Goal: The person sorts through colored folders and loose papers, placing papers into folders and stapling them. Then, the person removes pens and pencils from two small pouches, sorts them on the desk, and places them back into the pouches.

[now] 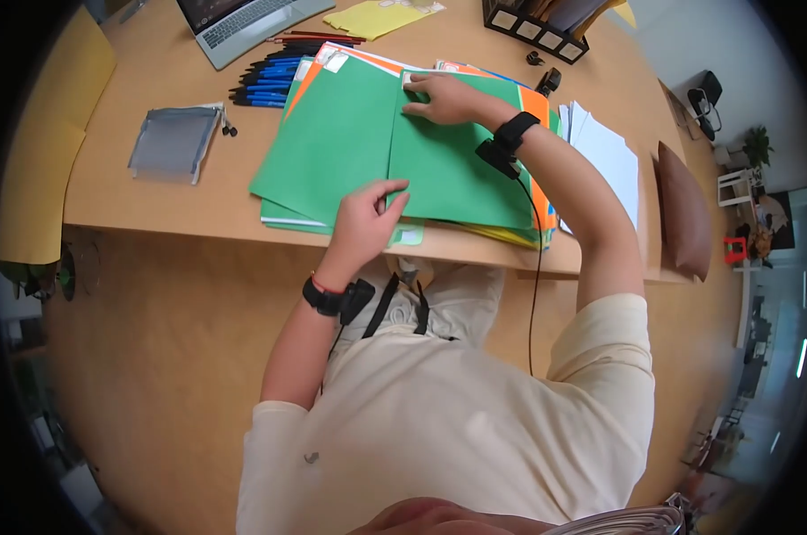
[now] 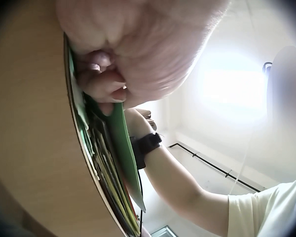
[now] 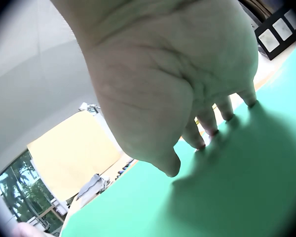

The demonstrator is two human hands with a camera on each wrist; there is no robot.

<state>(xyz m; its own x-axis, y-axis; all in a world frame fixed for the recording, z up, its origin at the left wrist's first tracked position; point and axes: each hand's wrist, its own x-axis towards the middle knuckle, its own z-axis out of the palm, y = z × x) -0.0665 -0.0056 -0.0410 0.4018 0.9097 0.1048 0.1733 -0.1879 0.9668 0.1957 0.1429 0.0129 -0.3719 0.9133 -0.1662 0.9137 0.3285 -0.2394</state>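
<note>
Two green folders lie side by side and overlapping in the head view, the left folder [image 1: 328, 147] slightly askew and the right folder [image 1: 466, 169] on top of a stack. At the near left corner of the right folder, my left hand [image 1: 363, 223] pinches its edge between thumb and curled fingers. The left wrist view shows that green folder [image 2: 126, 143] lifted at an angle over the layered stack [image 2: 108, 173] below. My right hand [image 1: 444, 98] rests its spread fingertips on the far left part of the right folder. In the right wrist view its palm arches above the green surface [image 3: 227, 182].
Blue pens [image 1: 270, 80] lie beyond the left folder, near a laptop [image 1: 252, 27]. A grey pouch [image 1: 172, 143] sits at the left. White papers [image 1: 604, 160] and a brown cushion [image 1: 683, 214] are on the right. A black organizer [image 1: 537, 31] stands at the back.
</note>
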